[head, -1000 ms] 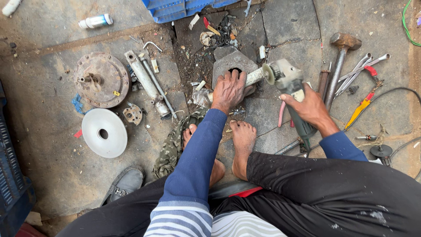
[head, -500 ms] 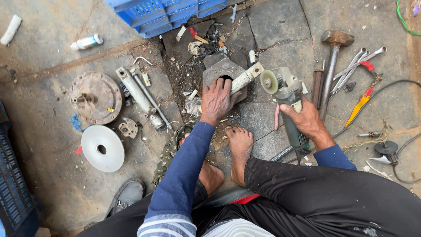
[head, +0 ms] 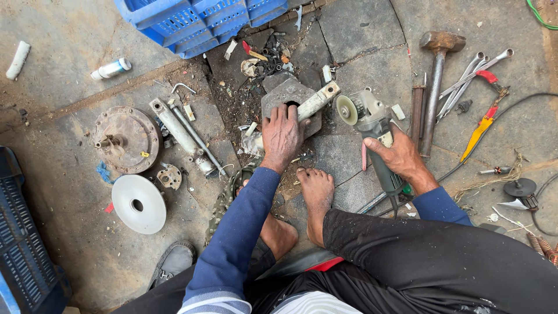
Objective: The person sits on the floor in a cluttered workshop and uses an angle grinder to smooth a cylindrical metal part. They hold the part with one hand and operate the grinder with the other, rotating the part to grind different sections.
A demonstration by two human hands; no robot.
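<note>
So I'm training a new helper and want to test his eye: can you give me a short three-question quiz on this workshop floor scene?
1. True or false: the right hand holds the angle grinder.
2. What does the left hand press on?
3. The hammer lies: A) left of the white disc, B) right of the grinder, C) inside the blue crate.

Key: 1 true; 2 the metal bar on the grey block; 3 B.
</note>
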